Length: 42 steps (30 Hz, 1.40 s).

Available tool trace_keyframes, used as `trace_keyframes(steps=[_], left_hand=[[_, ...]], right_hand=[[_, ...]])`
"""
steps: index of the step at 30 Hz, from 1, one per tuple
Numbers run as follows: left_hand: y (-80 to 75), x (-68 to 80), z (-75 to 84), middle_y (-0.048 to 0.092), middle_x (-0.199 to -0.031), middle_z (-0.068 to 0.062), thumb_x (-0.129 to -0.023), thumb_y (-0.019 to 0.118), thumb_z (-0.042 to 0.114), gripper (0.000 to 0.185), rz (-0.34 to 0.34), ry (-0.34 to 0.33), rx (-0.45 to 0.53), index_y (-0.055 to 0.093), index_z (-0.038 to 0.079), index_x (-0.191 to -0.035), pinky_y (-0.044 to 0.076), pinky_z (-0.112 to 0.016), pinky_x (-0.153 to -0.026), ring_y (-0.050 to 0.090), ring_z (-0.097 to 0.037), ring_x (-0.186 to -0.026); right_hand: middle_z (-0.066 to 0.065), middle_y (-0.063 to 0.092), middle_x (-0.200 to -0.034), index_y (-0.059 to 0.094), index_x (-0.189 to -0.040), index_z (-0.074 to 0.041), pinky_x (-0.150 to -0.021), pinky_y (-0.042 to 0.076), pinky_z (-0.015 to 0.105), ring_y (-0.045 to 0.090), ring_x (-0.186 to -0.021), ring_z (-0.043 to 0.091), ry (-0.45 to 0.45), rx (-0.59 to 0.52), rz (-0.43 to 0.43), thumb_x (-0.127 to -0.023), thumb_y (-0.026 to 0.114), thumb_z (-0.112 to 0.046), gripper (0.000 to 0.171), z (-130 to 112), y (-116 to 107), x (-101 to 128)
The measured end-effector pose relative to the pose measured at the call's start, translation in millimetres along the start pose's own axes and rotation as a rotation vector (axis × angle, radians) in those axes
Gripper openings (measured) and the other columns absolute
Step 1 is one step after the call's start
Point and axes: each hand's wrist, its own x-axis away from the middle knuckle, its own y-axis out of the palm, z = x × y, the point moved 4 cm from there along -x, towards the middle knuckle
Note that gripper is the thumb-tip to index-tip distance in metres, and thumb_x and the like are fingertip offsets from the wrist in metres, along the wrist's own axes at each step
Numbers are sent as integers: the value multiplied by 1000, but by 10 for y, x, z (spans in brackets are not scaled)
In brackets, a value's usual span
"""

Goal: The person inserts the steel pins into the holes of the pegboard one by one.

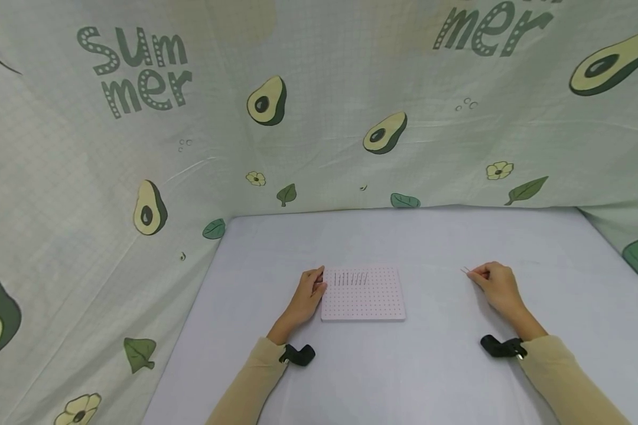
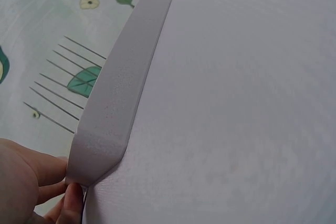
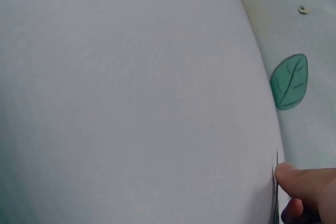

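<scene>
A pale pink pegboard with a grid of small holes lies flat on the table. Several thin metal pins stand in a row near its top left; they also rise past its edge in the left wrist view. My left hand grips the board's left edge, and thumb and fingers pinch its corner in the left wrist view. Well to the right of the board, my right hand pinches thin metal tweezers above the table. The two slender tips stand apart, and nothing can be made out between them.
The white tabletop extends around both hands. Behind it and at its sides hangs a pale green cloth printed with avocados and leaves. A black wrist mount is strapped at the left cuff, another mount at the right.
</scene>
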Motion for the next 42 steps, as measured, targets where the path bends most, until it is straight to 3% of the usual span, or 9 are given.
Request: trace_keyframes(steps=[8,13,21,26,33,42], left_hand=[[4,-14,-3,39,-137,-26,-106,47,10,48,-3,4,-14,36,-7,-150,42,-46,-103,48,-30,-117],[-1,-22,-12,39,-138,-26,-106,47,9,48,-5,8,-13,36,-7,-150,42,-46,-103,48,-29,-118],[4,-5,-19,38,-138,-27,-106,47,9,48,-8,-2,-15,36,-7,-150,41,-47,-104,47,-30,-118],[8,-1,-16,39,-139,-27,-105,48,10,48,-4,-3,-9,36,-6,-150,41,-46,-104,48,-31,-118],[5,-9,-27,39,-138,-26,-105,48,9,48,0,8,-8,37,-7,-149,42,-45,-103,49,-31,-117],[7,-25,-53,39,-138,-26,-105,49,9,49,-3,10,-7,37,-8,-149,43,-43,-103,49,-30,-117]], right_hand=[[19,65,-86,66,-97,14,-58,40,19,50,-74,14,63,-70,-72,-99,63,-12,26,-69,-21,-33],[22,65,-91,64,-101,16,-61,39,16,47,-74,3,20,-157,-92,-101,59,-12,29,-202,-10,-95],[21,62,-92,56,-106,15,-67,41,11,49,-80,0,-48,-267,-151,-105,51,-12,28,-425,154,-128],[18,60,-90,54,-104,12,-67,40,13,51,-80,11,-120,-307,-153,-105,49,-8,21,-598,283,-119],[18,61,-91,52,-107,11,-70,43,14,54,-83,24,-144,-407,-205,-105,49,-7,18,-844,475,-123],[13,64,-87,55,-102,6,-63,42,19,54,-76,25,-202,-421,-235,-102,53,-2,8,-1067,721,-143]])
